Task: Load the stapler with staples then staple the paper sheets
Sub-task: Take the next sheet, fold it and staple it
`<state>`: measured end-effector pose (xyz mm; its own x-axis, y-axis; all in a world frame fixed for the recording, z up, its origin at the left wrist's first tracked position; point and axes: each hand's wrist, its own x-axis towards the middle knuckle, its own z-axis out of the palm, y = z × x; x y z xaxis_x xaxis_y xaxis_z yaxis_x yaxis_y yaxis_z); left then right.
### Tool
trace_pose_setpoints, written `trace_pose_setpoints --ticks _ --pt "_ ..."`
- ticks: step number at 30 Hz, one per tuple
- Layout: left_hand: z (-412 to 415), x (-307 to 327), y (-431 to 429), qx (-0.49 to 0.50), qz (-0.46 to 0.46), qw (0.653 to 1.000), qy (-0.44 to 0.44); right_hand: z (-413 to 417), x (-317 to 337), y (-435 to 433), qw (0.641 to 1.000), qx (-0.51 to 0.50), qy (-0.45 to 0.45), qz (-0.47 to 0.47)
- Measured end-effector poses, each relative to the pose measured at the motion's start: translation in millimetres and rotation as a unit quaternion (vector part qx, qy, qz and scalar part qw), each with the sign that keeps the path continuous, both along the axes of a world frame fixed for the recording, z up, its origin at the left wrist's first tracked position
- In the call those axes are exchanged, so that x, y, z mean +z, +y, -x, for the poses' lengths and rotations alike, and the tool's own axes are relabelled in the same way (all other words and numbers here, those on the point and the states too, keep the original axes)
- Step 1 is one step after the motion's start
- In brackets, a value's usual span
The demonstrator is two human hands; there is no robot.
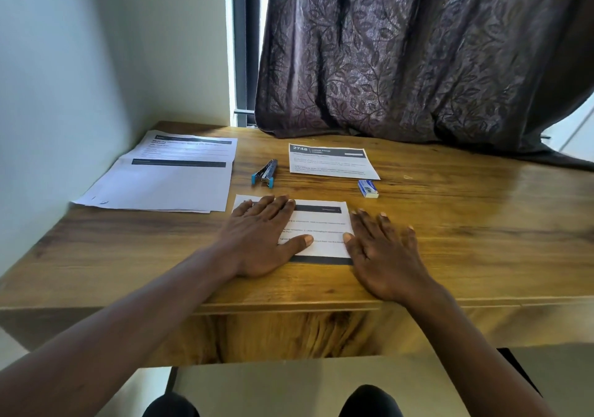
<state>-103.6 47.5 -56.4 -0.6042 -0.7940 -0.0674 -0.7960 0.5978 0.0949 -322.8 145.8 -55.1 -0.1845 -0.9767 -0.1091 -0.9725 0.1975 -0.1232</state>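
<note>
At frame centre, flat open left hand (257,240) and right hand (382,252) pinning thin, floppy paper sheets (321,227); best gripped along an edge.

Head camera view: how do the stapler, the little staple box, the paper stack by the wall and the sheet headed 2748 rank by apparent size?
1. Paper stack
2. Sheet headed 2748
3. Stapler
4. Staple box

The last two look close, so that order is unsure.

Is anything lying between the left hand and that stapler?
Nothing visible does. The left hand lies flat on the small sheet, and only bare table separates its fingertips from the stapler just beyond.
</note>
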Motion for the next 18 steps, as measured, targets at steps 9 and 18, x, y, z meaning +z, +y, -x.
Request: trace_pose_setpoints --ticks 9,18 --pt "1.2 1.8 1.7 0.008 0.005 1.0 -0.005 -19.7 -4.6 5.9 0.998 -0.058 -0.013 0.02" --pt "-22.3 2.8 10.1 0.042 -0.009 0.999 0.0 -20.2 -7.4 6.2 0.997 -0.071 -0.003 0.034"
